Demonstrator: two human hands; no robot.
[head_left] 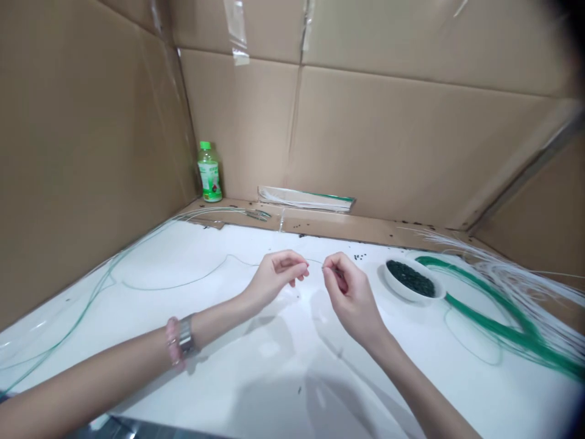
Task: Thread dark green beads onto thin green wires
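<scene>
A thin green wire (178,286) runs across the white table from the left and reaches my left hand (276,275), whose thumb and fingertips are pinched around it. A short stretch of the wire spans the small gap between my hands. My right hand (348,286) has its thumb and index finger closed on the far end of that stretch; whether a small piece sits in that pinch is too fine to see. Just right of this hand stands a white bowl (393,288) filled with small dark pieces (411,278).
Green wire bundles (493,326) and white strands (512,274) lie at the right. A green-capped bottle (210,177) stands at the back left. Near the back edge are a clear packet of strands (306,200) and dark-tipped wires (258,214). Cardboard walls (388,140) enclose the table (205,384).
</scene>
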